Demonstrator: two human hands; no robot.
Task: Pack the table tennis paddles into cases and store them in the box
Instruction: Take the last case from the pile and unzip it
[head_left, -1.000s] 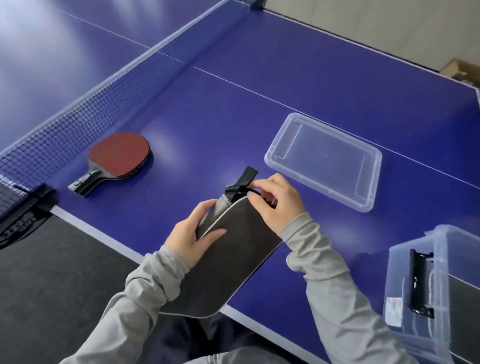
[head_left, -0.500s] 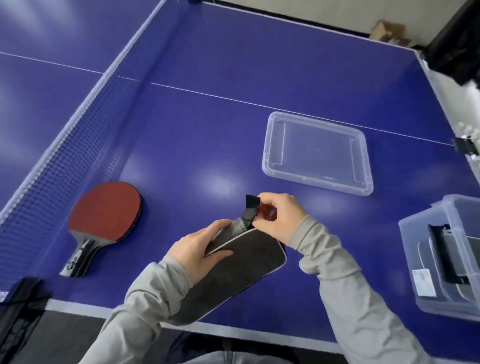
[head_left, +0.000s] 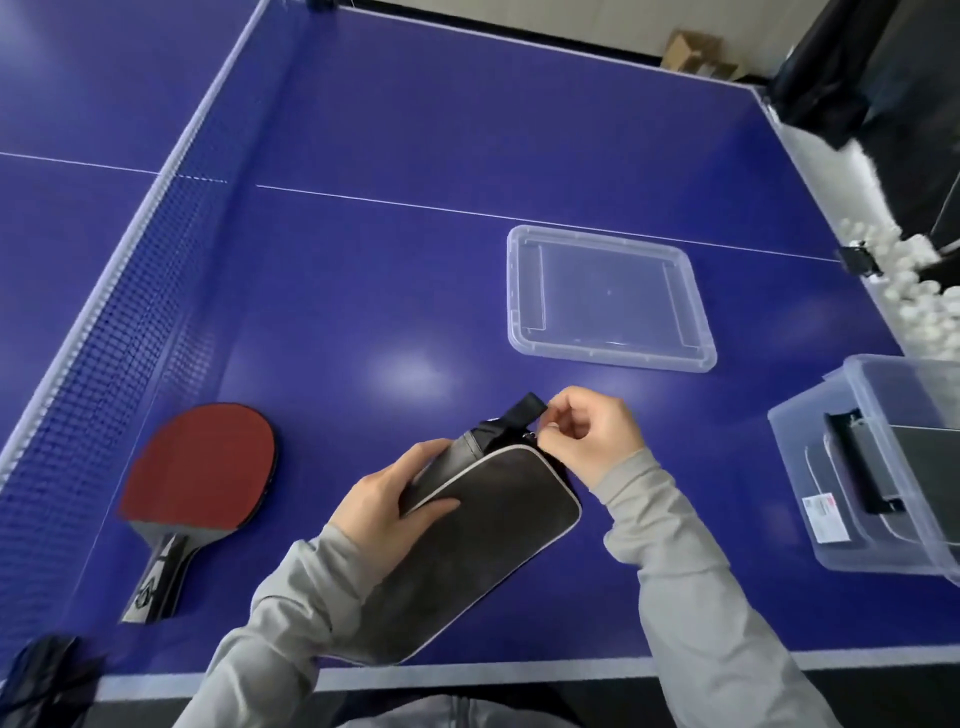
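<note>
A dark grey paddle case (head_left: 483, 540) with a light piped edge lies tilted over the near edge of the blue table. My left hand (head_left: 387, 506) grips its left side near the top. My right hand (head_left: 589, 436) pinches the zipper pull at the case's top corner, beside the black strap loop (head_left: 522, 413). A red-faced paddle (head_left: 200, 467) lies flat to the left, handle pointing toward me. The clear storage box (head_left: 852, 499) stands at the right edge, with dark cases inside it.
The box's clear lid (head_left: 608, 299) lies upside down on the table beyond my hands. The net (head_left: 119, 306) runs along the left. Several white balls (head_left: 914, 291) sit in a catch net at far right. A black clamp (head_left: 41, 680) is at bottom left.
The camera has swung right and closer to the table. My right hand has moved from the strap to the zipper at the case's top corner. The left hand keeps its grip.
</note>
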